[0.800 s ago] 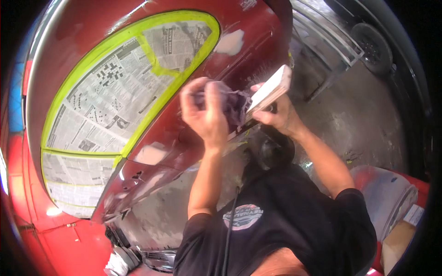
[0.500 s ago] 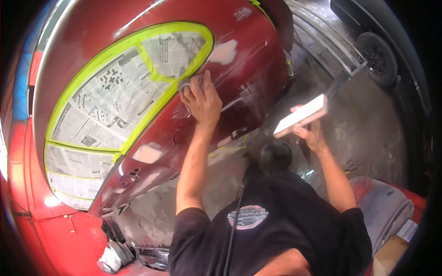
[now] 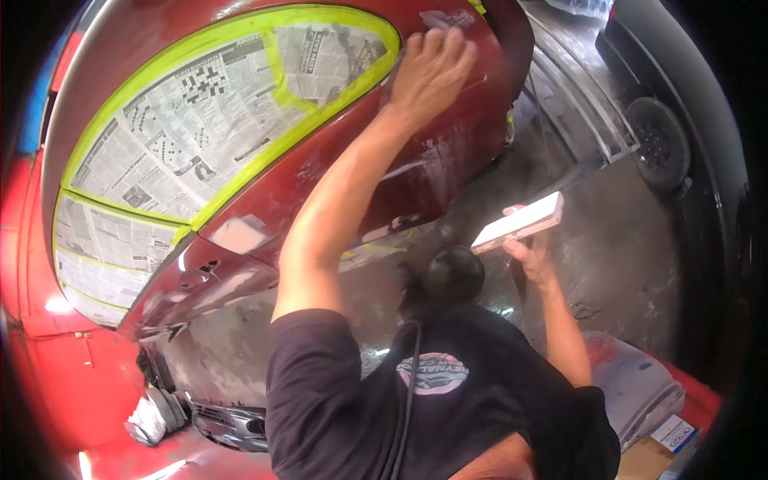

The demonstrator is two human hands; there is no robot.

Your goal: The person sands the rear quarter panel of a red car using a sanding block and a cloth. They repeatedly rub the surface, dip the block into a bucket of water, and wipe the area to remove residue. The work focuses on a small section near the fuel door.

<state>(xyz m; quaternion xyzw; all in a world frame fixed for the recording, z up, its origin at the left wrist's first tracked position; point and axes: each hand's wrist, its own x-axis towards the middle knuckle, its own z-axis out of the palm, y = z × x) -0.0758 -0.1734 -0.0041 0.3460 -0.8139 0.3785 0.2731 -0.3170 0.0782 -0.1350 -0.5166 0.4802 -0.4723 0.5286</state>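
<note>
My left hand point(image 3: 432, 74) reaches far forward, its fingers bent and pressed on the dark red car panel point(image 3: 428, 172) just right of the taped window. A greyish rag or pad point(image 3: 434, 19) shows at its fingertips; how much lies under the fingers is hidden. Newspaper point(image 3: 188, 120) covers the window, edged with yellow-green masking tape point(image 3: 276, 150). Pale filler point(image 3: 238, 234) marks the panel lower down. Off to the right, my right hand point(image 3: 532, 254) grips a long flat sanding block point(image 3: 518, 222) from below, white face up, away from the car.
A parked dark vehicle with a black wheel point(image 3: 658, 144) stands at the far right, beside a metal rack point(image 3: 576, 88). A rounded black object point(image 3: 456, 274) is below the panel. Near right are a grey covered bundle point(image 3: 632, 384) and a cardboard box point(image 3: 644, 458).
My left hand has slid forward and right along the panel with the grey rag or pad. My right hand still holds the block, nearly in place. The view has shifted slightly.
</note>
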